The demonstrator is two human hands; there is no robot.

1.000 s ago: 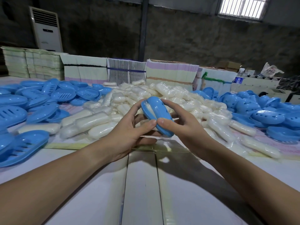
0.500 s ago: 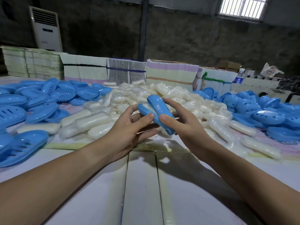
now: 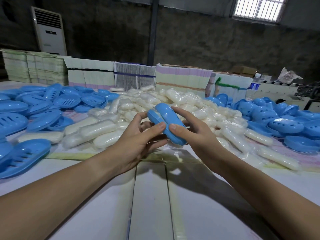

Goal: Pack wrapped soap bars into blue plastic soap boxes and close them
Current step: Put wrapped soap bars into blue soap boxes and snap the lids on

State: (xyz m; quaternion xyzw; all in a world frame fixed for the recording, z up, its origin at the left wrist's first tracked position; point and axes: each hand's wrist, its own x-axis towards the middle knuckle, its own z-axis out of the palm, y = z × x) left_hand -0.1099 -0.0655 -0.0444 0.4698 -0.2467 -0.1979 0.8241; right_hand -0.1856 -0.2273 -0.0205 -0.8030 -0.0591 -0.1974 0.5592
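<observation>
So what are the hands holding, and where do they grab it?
Both hands hold one blue soap box above the table. The left hand grips its left side, the right hand its right side, thumbs pressing on the near edge.

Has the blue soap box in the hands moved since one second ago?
Yes, slightly. The soap box drifted a little left and away, towards the pile of wrapped soap bars, while both hands kept holding it.
</observation>
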